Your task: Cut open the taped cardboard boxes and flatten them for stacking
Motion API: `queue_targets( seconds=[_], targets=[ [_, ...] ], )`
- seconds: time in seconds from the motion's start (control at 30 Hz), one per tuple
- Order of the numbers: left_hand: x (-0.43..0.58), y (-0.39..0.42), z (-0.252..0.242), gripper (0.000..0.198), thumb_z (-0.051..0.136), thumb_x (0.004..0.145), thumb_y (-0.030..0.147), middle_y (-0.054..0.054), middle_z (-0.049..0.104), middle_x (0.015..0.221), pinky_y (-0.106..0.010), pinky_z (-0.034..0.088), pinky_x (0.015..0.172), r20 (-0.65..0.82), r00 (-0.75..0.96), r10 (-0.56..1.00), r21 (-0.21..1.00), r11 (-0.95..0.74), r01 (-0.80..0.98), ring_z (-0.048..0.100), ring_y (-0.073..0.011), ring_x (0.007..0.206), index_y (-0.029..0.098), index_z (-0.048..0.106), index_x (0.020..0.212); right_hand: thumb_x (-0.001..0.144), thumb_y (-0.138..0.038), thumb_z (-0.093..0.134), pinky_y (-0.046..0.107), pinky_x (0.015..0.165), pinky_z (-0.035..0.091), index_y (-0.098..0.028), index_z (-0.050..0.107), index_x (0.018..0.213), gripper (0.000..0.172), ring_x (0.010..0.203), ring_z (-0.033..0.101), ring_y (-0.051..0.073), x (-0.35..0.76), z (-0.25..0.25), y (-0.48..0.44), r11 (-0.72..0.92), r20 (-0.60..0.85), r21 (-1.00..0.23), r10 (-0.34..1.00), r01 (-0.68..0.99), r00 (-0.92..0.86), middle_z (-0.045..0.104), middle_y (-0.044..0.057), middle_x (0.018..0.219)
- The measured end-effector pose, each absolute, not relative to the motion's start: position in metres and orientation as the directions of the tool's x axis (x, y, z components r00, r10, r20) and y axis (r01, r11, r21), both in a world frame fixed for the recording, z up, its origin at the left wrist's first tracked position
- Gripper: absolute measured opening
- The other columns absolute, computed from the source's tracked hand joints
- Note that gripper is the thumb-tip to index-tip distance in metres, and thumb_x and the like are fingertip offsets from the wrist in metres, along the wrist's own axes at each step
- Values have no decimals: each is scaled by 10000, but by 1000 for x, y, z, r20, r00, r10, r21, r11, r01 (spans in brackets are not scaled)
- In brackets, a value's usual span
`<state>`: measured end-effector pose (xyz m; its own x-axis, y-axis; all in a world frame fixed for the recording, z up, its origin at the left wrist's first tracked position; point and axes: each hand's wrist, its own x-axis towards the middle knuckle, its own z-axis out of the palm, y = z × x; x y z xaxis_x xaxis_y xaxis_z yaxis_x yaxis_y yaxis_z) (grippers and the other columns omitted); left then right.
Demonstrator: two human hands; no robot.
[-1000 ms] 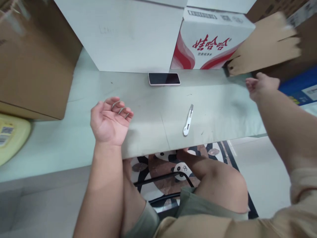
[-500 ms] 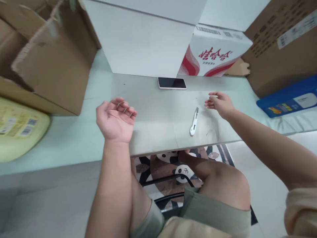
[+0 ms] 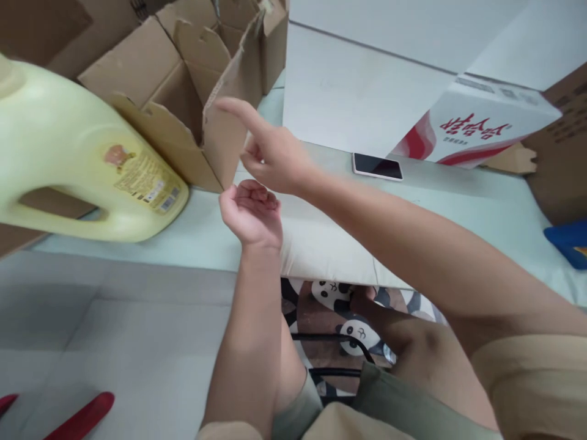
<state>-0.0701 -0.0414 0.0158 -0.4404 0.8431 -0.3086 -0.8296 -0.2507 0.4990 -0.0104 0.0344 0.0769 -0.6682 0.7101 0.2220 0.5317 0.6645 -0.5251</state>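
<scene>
My left hand [image 3: 252,214] rests palm up at the near edge of the table, its fingers curled in over the palm; what lies in them is hidden. My right hand [image 3: 273,156] has crossed over it to the left. Its index finger is stretched out toward the torn flap of an open cardboard box [image 3: 183,116], the other fingers are loosely bent, and it holds nothing. My right forearm covers the middle of the grey board [image 3: 321,244] on the table, so the white knife is hidden.
A big pale-yellow jug [image 3: 82,171] lies on its side at the left. A phone [image 3: 376,166] lies face up before a white box [image 3: 362,98] and a red-and-white carton [image 3: 481,131]. A brown box [image 3: 566,153] and a blue packet [image 3: 568,241] sit at the right.
My right hand has swung from the far right across the table to the open box at the left. My left hand's fingers have curled shut. The view has turned left.
</scene>
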Motion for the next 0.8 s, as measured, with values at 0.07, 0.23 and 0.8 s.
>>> queue_targets(
  seconds=[0.07,0.23,0.8],
  targets=[
    [-72,-40,14,355,451,928,430,10,403,560,-258,314,472,-269,-476,837,509,-296,-808,380,-111,464,216,489,648,911,-81,502,266,753,496,-266,260,1645,794,675,565,141,-35,83,34,666,169,-521,694,534,-700,640,-75,767],
    [-71,-42,8,264,449,918,390,-6,420,678,-280,327,567,-155,-725,671,764,-383,-518,419,-144,607,222,467,716,926,-131,562,303,861,507,-230,498,1332,423,890,597,168,-47,73,48,633,207,-455,759,626,-617,701,6,1103],
    [-54,-38,14,292,372,959,422,-104,642,1086,-382,496,1012,69,-550,833,694,-436,-573,641,-240,1062,223,584,992,726,-804,736,494,785,594,-389,540,1251,698,996,681,324,228,9,-90,526,501,-828,850,193,-164,632,58,1085]
  ],
)
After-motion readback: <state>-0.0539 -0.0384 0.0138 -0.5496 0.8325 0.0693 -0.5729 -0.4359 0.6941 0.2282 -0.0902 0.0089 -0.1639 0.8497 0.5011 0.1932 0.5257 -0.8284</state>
